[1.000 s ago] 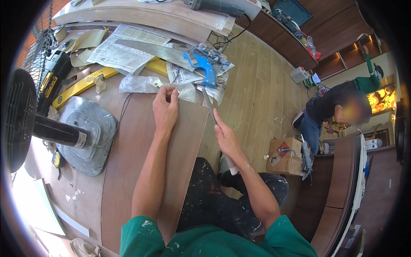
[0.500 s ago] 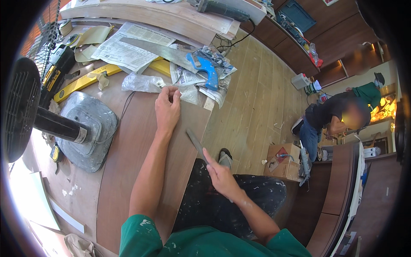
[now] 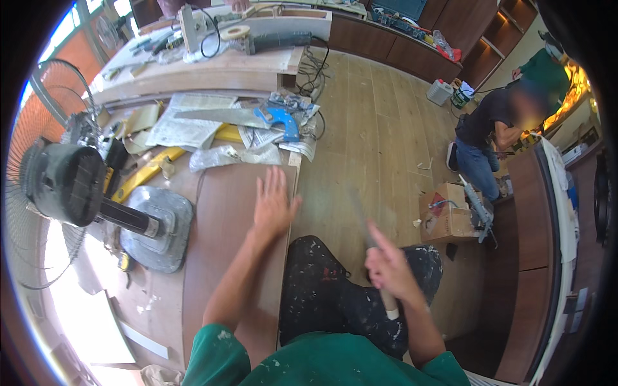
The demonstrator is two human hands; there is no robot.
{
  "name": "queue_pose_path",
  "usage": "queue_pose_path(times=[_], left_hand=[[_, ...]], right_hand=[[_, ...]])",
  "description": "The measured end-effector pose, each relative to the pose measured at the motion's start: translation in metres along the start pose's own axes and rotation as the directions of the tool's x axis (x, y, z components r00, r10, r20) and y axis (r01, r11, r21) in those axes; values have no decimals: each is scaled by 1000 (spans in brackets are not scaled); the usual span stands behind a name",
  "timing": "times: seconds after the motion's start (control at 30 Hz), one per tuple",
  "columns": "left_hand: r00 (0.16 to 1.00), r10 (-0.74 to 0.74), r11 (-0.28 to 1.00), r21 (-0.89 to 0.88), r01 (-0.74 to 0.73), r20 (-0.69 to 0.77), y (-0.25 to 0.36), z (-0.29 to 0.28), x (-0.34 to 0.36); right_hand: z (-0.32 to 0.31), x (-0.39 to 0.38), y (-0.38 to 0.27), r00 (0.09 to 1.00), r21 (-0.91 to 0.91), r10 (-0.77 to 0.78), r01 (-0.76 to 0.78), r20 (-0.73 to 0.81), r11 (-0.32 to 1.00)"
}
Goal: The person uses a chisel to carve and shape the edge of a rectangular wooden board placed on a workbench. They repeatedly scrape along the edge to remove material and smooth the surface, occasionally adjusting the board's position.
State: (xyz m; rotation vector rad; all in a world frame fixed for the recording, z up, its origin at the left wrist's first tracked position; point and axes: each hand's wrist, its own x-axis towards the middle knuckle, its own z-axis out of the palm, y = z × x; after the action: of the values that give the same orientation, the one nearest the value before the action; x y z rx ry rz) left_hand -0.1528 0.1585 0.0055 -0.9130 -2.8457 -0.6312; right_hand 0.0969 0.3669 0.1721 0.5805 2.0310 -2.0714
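Note:
My left hand [image 3: 273,204] lies on the brown wood panel [image 3: 225,219] near its right edge, fingers stretched out. My right hand [image 3: 386,264] grips a long file [image 3: 391,302] by its pale handle, off the panel's right side above my paint-spattered trousers; the blade is motion-blurred. Beyond the panel lie a clear plastic bag [image 3: 225,158], newspapers [image 3: 183,135], a blue-handled handsaw [image 3: 283,122] and a yellow level [image 3: 154,167].
A standing fan [image 3: 67,183] and tape measure [image 3: 125,260] are at left. An angle grinder [image 3: 270,42] sits on the back boards. A kneeling person [image 3: 476,154] works at right near a cardboard box [image 3: 438,222], with another person [image 3: 541,71] behind.
My left fingers have straightened from a curl onto the panel. My right hand with the file has swung down, then rightward off the panel. The view has tilted upward.

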Motion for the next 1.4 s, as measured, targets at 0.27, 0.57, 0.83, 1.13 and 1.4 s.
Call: queue_pose_path(times=[0.27, 0.57, 0.83, 1.13, 1.4], left_hand=[[970, -41, 987, 162, 1, 238, 87, -60, -211], [992, 114, 975, 194, -103, -44, 27, 18, 26], [999, 32, 958, 284, -42, 39, 77, 11, -17], [900, -435, 900, -2, 435, -26, 81, -72, -193], [861, -509, 828, 269, 492, -8, 86, -33, -191]], right_hand=[[-64, -35, 51, 932, 220, -34, 120, -360, 968], [-98, -57, 141, 944, 309, 123, -24, -305, 951], [-113, 27, 159, 984, -28, -103, 100, -148, 995], [27, 89, 137, 793, -377, -483, 605, 372, 702], [33, 223, 110, 757, -351, -628, 646, 181, 678]])
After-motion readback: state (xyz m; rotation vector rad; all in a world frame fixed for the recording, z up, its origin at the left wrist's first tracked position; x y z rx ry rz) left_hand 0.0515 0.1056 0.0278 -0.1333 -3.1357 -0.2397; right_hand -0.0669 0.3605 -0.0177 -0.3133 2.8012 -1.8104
